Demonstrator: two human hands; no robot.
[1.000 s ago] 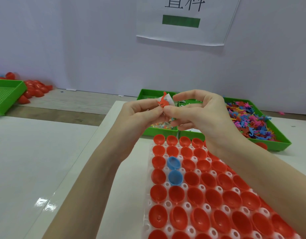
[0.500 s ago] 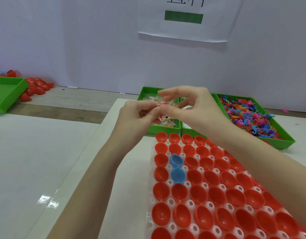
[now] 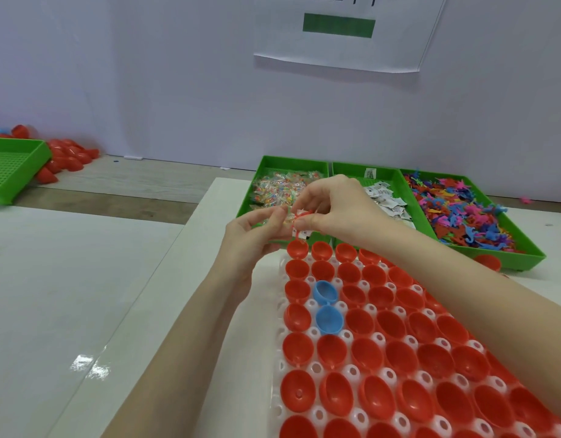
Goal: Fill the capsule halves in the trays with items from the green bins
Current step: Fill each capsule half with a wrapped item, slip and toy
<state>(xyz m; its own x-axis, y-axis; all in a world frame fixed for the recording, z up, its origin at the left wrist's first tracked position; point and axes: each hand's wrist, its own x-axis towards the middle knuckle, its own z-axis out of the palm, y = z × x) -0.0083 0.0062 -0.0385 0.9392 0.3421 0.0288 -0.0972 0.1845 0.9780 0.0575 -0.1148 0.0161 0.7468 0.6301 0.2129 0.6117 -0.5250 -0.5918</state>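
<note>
Both hands [image 3: 292,221] dropped toward top-left capsule half [image 3: 297,248], jointly pinching light, floppy red toy and packets [image 3: 299,224]; grip edges

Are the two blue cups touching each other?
Touching. In the head view, the upper blue cup meets the lower blue cup rim to rim, no gap showing.

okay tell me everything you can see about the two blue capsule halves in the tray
The two blue capsule halves sit one behind the other in the white tray, in its second column from the left, among red halves. They look like glossy plastic cups, open side up, seemingly joined by a small hinge. Both appear empty. Neither hand touches them.
</note>
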